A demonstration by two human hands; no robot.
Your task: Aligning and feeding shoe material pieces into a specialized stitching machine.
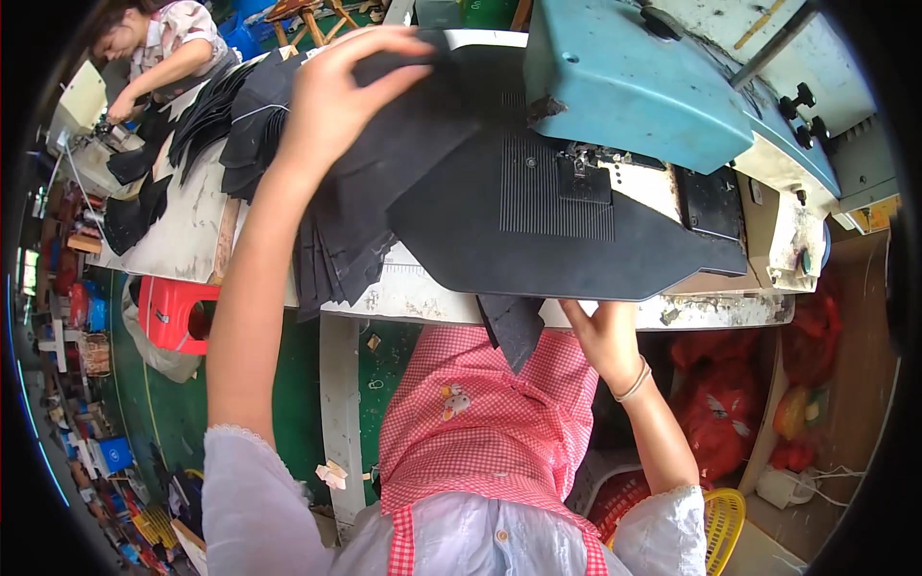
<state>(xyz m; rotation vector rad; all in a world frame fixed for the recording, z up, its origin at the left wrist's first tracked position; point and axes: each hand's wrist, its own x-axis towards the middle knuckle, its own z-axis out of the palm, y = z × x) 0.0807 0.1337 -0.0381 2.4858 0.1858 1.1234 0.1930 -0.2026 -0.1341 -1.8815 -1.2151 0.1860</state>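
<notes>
My left hand (pixel 336 101) reaches to the far side over dark cloth pieces (pixel 394 134), with thumb and index finger curved and apart. I see nothing held between those fingertips. My right hand (pixel 610 341) is at the front edge of the black machine plate (pixel 576 264), its fingers mostly hidden beneath. Beside it a black cloth piece (pixel 514 326) hangs below the plate; whether the hand touches it I cannot tell. Above the plate stands a blue-green sewing machine (pixel 634 91), its presser foot (pixel 581 168) over a ridged area.
Stacks of black cut pieces (pixel 254 115) lie on the worn white table (pixel 182 235) at left. A co-worker (pixel 178 43) works at another machine in the far left. A red stool (pixel 173 312) stands below the table. Red bags (pixel 711 403) and a yellow basket (pixel 725 528) are at lower right.
</notes>
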